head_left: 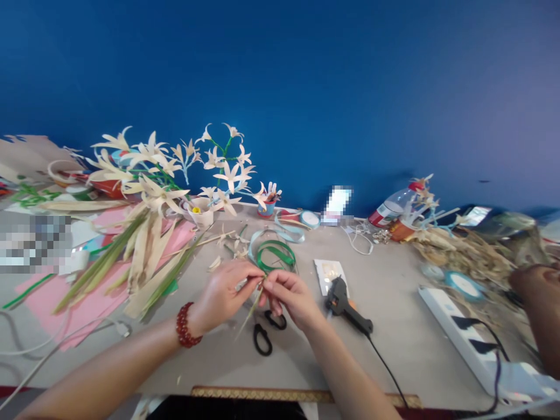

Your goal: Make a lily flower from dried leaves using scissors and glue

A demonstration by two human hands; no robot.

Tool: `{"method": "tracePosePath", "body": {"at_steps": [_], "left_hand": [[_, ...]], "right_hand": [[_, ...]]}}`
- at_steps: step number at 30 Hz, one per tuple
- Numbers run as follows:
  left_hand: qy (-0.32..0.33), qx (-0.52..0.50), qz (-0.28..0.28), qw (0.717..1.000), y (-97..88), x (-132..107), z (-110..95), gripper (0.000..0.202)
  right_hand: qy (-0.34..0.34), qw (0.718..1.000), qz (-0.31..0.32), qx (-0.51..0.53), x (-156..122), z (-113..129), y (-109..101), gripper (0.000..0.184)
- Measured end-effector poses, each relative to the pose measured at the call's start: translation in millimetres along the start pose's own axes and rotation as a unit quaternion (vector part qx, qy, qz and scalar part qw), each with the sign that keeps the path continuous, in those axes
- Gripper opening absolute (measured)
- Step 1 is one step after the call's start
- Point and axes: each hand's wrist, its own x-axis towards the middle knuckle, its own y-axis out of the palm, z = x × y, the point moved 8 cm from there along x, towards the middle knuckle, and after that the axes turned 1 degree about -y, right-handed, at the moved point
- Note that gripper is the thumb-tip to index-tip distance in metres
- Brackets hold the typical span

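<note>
My left hand, with a red bead bracelet at its wrist, is closed in a pinch over the middle of the table. My right hand pinches close beside it, the fingertips nearly meeting. Between them they hold a thin pale stem that slants down toward me; its upper end is hidden by the fingers. Just behind the fingertips lies a coil of green ribbon, and whether it reaches into the fingers I cannot tell. Black-handled scissors lie below my hands, their blades hidden.
A black glue gun rests on the right, its cord running to the front edge. Farther right are a white power strip and another person's hand. Corn husks and pink paper cover the left, with pale husk flowers behind.
</note>
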Motion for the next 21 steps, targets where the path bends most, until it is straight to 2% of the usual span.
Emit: {"method": "tracePosePath", "body": {"at_steps": [6,10,14,21], "left_hand": [[0.057,0.008,-0.017,0.998,-2.4,-2,-7,0.018],[0.092,0.017,-0.007,0.996,-2.6,-4,-13,0.026],[0.109,0.013,-0.003,0.994,-3.3,-6,-16,0.034],[0.153,0.075,0.0,0.985,1.6,-13,-17,0.046]], "right_hand": [[-0.003,0.999,-0.002,0.048,0,-1,4,0.027],[-0.011,0.997,0.002,0.082,0,-2,7,0.028],[-0.009,0.996,-0.013,0.089,-1,-3,5,0.028],[-0.023,0.993,-0.053,0.107,-1,-5,1,0.029]]}}
